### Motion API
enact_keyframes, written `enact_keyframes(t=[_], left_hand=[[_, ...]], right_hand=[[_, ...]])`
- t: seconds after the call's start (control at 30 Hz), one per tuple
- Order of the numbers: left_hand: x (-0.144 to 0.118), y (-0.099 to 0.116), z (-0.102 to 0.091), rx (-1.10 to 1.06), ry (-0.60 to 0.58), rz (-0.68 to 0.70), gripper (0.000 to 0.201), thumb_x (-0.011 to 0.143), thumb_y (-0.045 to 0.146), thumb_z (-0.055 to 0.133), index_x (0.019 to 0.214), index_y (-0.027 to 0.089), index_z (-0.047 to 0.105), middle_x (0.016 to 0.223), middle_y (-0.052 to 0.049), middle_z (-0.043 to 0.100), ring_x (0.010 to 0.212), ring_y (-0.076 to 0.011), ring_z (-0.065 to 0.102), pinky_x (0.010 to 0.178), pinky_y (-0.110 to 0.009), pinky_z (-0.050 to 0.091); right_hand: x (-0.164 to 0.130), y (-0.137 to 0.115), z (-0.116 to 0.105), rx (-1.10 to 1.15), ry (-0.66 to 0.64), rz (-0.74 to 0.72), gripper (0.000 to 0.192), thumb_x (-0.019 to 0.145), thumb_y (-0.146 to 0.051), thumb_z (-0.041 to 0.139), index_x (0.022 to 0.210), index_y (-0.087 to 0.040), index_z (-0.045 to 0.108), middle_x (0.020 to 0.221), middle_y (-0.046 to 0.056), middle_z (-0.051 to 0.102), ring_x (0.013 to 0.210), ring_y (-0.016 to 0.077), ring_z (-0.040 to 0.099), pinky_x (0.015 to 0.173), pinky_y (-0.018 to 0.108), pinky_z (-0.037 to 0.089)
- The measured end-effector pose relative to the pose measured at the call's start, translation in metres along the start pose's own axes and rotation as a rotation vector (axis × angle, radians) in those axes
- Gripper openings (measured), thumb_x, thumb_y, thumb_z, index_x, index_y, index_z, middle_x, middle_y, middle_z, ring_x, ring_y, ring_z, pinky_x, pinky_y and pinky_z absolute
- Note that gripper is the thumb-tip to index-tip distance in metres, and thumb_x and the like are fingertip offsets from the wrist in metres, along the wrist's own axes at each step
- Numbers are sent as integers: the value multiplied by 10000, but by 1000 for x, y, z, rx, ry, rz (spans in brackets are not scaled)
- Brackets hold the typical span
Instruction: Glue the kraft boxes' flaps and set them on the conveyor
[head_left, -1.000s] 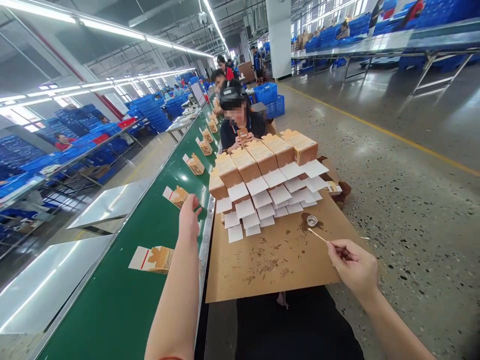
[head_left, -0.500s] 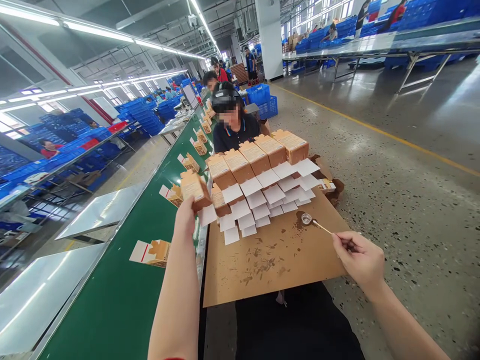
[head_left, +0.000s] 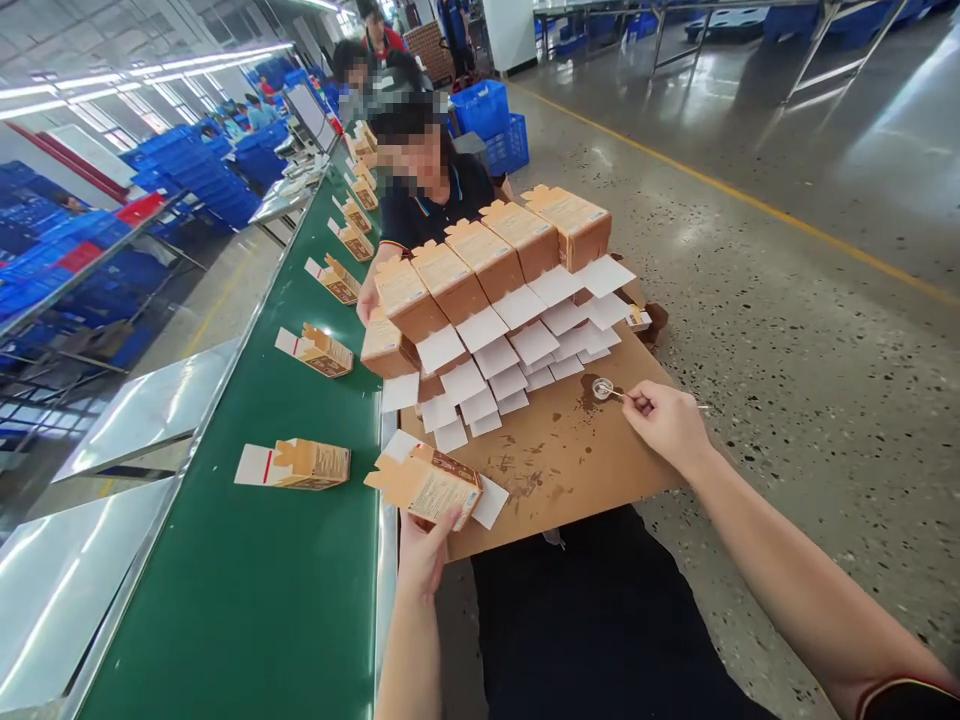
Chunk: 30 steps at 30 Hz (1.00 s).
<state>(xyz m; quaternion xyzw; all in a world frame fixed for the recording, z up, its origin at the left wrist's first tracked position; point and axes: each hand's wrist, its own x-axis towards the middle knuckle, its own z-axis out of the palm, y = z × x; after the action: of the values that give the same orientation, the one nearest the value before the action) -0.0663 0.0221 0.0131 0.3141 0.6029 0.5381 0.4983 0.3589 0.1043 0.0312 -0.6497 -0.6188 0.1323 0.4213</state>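
In my left hand (head_left: 427,555) is a small brown carton (head_left: 431,490), gripped from below, tilted, with flaps sticking out at both ends. My right hand (head_left: 664,420) pinches a cotton swab (head_left: 616,394), its tip at the small clear dish (head_left: 602,387). The dish stands in a dark wet patch on the brown cardboard sheet (head_left: 592,465). Behind my left hand rises a stack of cartons (head_left: 484,260), white flaps hanging toward me. One carton (head_left: 388,345) sits at its lower left, near a co-worker's hand (head_left: 367,297).
Along the left runs a green conveyor belt (head_left: 247,590) bearing several spaced cartons, the nearest carton (head_left: 311,465) level with my left hand. A co-worker (head_left: 442,200) sits behind the stack. Blue crates (head_left: 484,110) stand farther back. Metal tables (head_left: 105,540) lie beyond the belt.
My left hand has come back toward me from the stack's left end and holds a carton near the sheet's front edge. My right hand has brought the swab to the dish. The view has tilted down.
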Motion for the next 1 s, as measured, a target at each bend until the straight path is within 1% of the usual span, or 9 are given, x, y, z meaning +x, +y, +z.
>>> enact_keyframes(t=[0.1, 0.27, 0.4, 0.47, 0.53, 0.6, 0.73, 0.83, 1.0], left_hand=[[2, -1, 9, 49, 24, 14, 1000, 551, 500, 1118, 1412, 244, 679, 1367, -174, 800, 1354, -413, 753, 1190, -575, 594], [1, 1, 11, 91, 3, -27, 900, 562, 538, 1107, 1301, 229, 695, 1329, -176, 811, 1308, -402, 774, 1145, -542, 617], [-2, 3, 10, 102, 11, -25, 904, 591, 516, 1102, 1343, 231, 690, 1356, -170, 803, 1333, -401, 762, 1157, -537, 606], [-2, 5, 12, 88, 39, -3, 918, 584, 499, 1107, 1353, 228, 685, 1378, -171, 795, 1356, -400, 749, 1182, -541, 587], [-3, 5, 17, 69, 67, 22, 909, 571, 514, 1105, 1323, 218, 690, 1367, -175, 796, 1354, -399, 747, 1194, -545, 575], [-2, 5, 23, 68, 82, 45, 895, 557, 543, 1099, 1283, 205, 699, 1330, -181, 804, 1311, -397, 766, 1178, -551, 581], [-4, 7, 30, 94, 56, 56, 889, 580, 557, 1081, 1298, 194, 703, 1321, -192, 803, 1268, -390, 782, 1146, -551, 598], [-7, 10, 29, 96, 21, 50, 895, 607, 537, 1076, 1341, 204, 688, 1386, -194, 781, 1329, -382, 758, 1170, -536, 585], [-6, 7, 26, 110, 41, 40, 910, 595, 543, 1081, 1332, 222, 654, 1393, -186, 776, 1331, -372, 758, 1180, -525, 578]], right_hand=[[2, 7, 4, -29, -17, -12, 268, 939, -438, 668, 733, -273, 623, 632, 32, 687, 575, 196, 628, 597, 334, 503], [2, 5, 0, -25, -4, -10, 301, 982, -463, 660, 752, -270, 644, 647, 35, 689, 581, 182, 629, 608, 327, 509], [-4, -14, -10, 11, 26, -14, 300, 995, -440, 660, 757, -258, 661, 646, 31, 679, 575, 161, 619, 612, 312, 518], [-15, -32, -6, 72, 25, -29, 284, 1008, -415, 663, 783, -243, 694, 666, 30, 689, 585, 156, 626, 608, 302, 528], [-35, -53, 7, 178, -46, -67, 251, 1028, -366, 664, 828, -233, 735, 703, 29, 716, 601, 155, 642, 598, 291, 534], [-62, -74, 29, 304, -195, -123, 222, 1034, -302, 662, 836, -238, 742, 709, 13, 725, 583, 146, 632, 569, 276, 518], [-114, -100, 74, 412, -445, -249, 249, 1010, -196, 612, 770, -244, 657, 674, -13, 666, 572, 129, 585, 575, 254, 491], [-131, -101, 91, 386, -510, -295, 253, 998, -176, 572, 760, -251, 614, 675, -7, 647, 596, 142, 571, 602, 264, 496], [-127, -89, 92, 317, -523, -292, 245, 990, -176, 558, 760, -252, 593, 667, -6, 634, 599, 149, 563, 601, 270, 486]])
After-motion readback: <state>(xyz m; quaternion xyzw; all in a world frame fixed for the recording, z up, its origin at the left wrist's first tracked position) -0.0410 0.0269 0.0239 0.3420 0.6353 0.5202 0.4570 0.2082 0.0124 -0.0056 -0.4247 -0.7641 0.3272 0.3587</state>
